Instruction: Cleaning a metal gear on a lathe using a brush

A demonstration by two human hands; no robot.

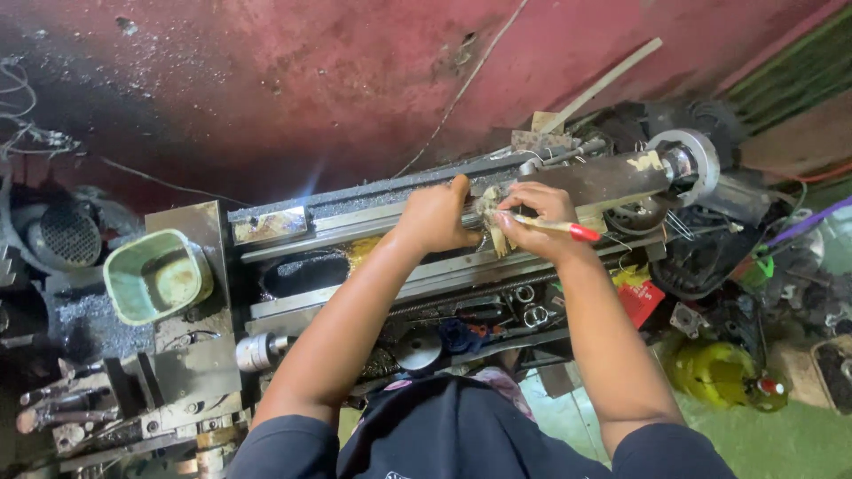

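I look down on a metal lathe (pixel 373 222) that runs across the view. My left hand (pixel 437 215) is closed around a dark shaft lying along the lathe bed. My right hand (pixel 532 220) is beside it, gripping a thin brush (pixel 555 227) with a pale handle and a red end. A pale rag or bristle tuft (pixel 490 217) shows between the two hands, against the shaft. The shaft runs right into a thick dark cylinder (pixel 603 182) ending in a round grey chuck (pixel 688 160).
A green plastic tub (pixel 158 275) stands on the lathe's left end. A red wall (pixel 311 89) rises behind the machine. Tools and metal parts lie at the lower left. A yellow bottle (pixel 723 372) and a red packet (pixel 637 297) lie on the green floor at right.
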